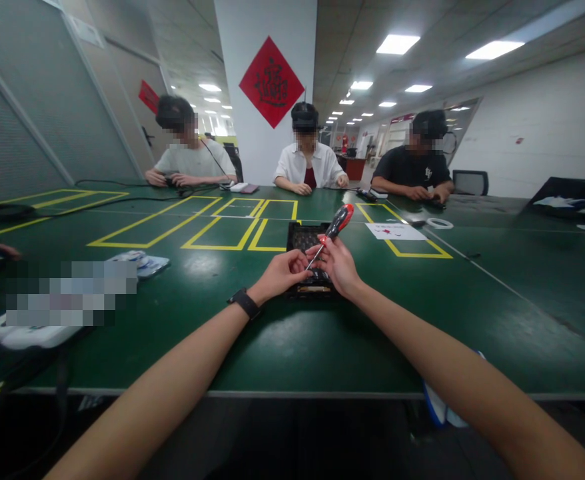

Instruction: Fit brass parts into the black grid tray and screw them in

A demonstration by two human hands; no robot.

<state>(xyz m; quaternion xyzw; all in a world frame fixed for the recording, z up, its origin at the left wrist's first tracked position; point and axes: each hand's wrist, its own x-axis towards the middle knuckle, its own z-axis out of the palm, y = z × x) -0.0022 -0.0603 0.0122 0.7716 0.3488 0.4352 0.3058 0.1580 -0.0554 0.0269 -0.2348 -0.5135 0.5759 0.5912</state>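
Observation:
A screwdriver [339, 224] with a red and black handle slants up to the right above a black open case [292, 293]. My right hand [340, 263] is closed around it near where the shaft meets the handle. The metal shaft runs down to the left, and its tip lies at the fingers of my left hand [285, 270]. Those fingers are pinched together by the tip; whether they grip the shaft or something small is hidden. Small dark parts sit in the case, partly covered by my hands. A dark band is on my left wrist.
Yellow tape rectangles mark the green table [372, 347]. A white sheet [396, 231] and a tape roll [439, 224] lie to the right. At left are pale, partly blurred items [152, 267] and black cables [137, 198]. Three people sit across the table; another hand [2, 251] shows at far left.

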